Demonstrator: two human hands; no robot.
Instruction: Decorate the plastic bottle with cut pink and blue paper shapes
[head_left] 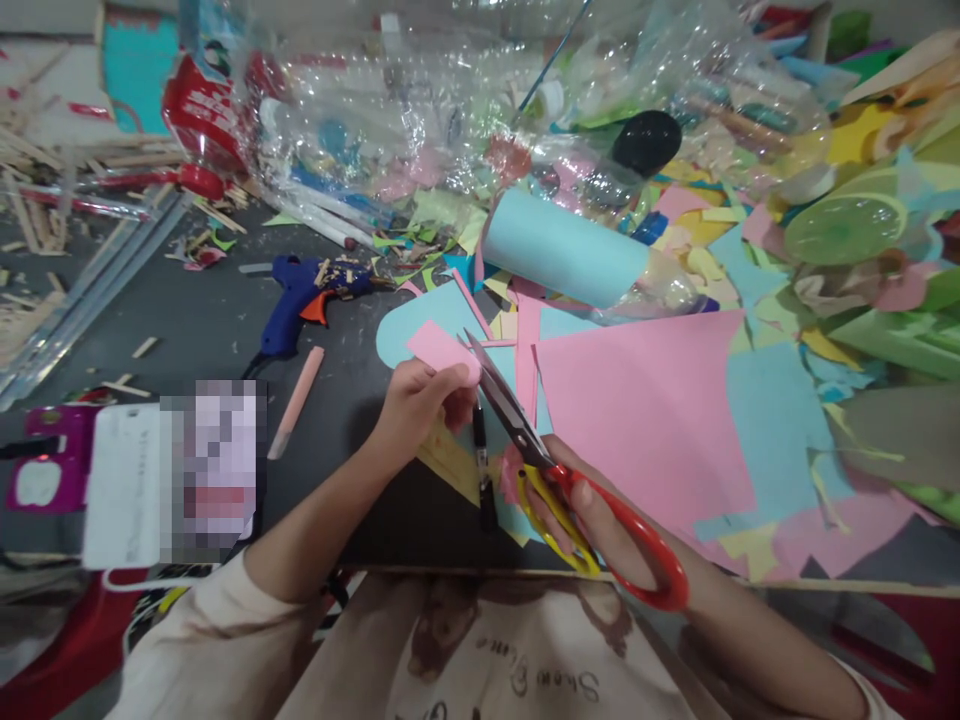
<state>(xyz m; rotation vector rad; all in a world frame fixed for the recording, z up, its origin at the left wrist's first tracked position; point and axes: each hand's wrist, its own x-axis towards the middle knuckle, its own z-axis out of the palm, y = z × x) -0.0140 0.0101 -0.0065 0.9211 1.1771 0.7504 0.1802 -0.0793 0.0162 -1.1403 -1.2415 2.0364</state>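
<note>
Fingers [450,385] of the left hand [412,405] pinch a pink scrap [439,348] at mid-frame, above the dark table [210,330]. The right hand [600,525], just lower right, grips the scissors [517,415] by the handles, blades at the scrap's right edge. A glue gun [296,300] lies towards the upper left.

From my feed I see a dark grey counter [210,330] filling the view, its near edge trimmed with a pale wooden strip [465,572]. Light falls evenly and rather dimly, glinting off crumpled clear plastic bags [420,110] heaped along the far side. Loose wooden sticks [22,170] litter the far left corner, and coloured paper offcuts [780,400] bury the right half. Below the edge I make out something red [60,650], too blurred to name.
</note>
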